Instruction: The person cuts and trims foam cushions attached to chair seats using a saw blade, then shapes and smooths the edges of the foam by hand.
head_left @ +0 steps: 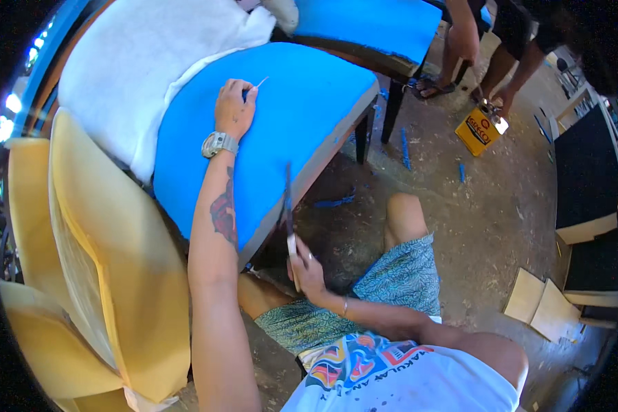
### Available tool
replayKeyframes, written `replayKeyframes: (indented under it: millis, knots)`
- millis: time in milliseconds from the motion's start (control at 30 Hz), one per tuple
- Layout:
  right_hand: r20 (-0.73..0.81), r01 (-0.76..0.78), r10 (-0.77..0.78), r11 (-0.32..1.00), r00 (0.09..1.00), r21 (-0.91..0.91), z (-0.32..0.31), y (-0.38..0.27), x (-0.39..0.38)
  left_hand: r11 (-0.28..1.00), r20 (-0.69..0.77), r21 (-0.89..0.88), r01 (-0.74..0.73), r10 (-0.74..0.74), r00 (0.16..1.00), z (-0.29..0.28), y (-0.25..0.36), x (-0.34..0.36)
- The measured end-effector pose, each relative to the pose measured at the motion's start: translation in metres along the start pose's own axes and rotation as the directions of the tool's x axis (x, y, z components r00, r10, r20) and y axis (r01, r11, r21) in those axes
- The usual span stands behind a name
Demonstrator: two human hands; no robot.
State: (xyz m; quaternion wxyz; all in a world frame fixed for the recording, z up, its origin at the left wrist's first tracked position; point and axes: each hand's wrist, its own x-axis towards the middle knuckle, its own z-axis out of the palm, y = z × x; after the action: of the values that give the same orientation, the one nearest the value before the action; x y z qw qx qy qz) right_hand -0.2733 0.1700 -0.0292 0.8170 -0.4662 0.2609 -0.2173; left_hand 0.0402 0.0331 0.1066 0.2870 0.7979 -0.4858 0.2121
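Observation:
My left hand [236, 106], with a watch on its wrist, rests on the blue foam seat pad [288, 96]. Its fingers are curled, and a thin white stick [262, 81] pokes out past the thumb; its kind is too small to tell. Lower down, my right hand [307, 273] grips the pale handle of a long-bladed knife [290, 206]. The dark blade points up beside the foam's trimmed grey edge. Black legs hold the pad off the floor.
White batting [144, 62] lies over the pad's far left side. Bent yellow foam sheets [117, 261] stand at my left. Beyond is another blue pad [371, 27]. A person at the upper right holds a yellow can [479, 132]. Blue scraps [405, 147] litter the floor.

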Motion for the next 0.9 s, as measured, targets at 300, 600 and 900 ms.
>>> replayKeyframes:
  millis: [300,600,900]
  knots:
    - [0.024,0.297,-0.298,0.954,0.954,0.050,-0.050,-0.024,0.086,0.976,0.196,-0.211,0.050,-0.008,0.981,0.008,-0.030,0.005]
    - [0.362,-0.133,0.053,0.970,0.931,0.201,0.019,0.041,0.008,0.985,0.102,-0.165,-0.059,0.076,0.992,-0.059,-0.104,-0.066]
    - [0.148,0.050,-0.111,0.930,0.983,0.365,0.003,0.027,0.074,0.984,0.012,-0.175,0.035,-0.034,0.999,-0.045,-0.102,-0.083]
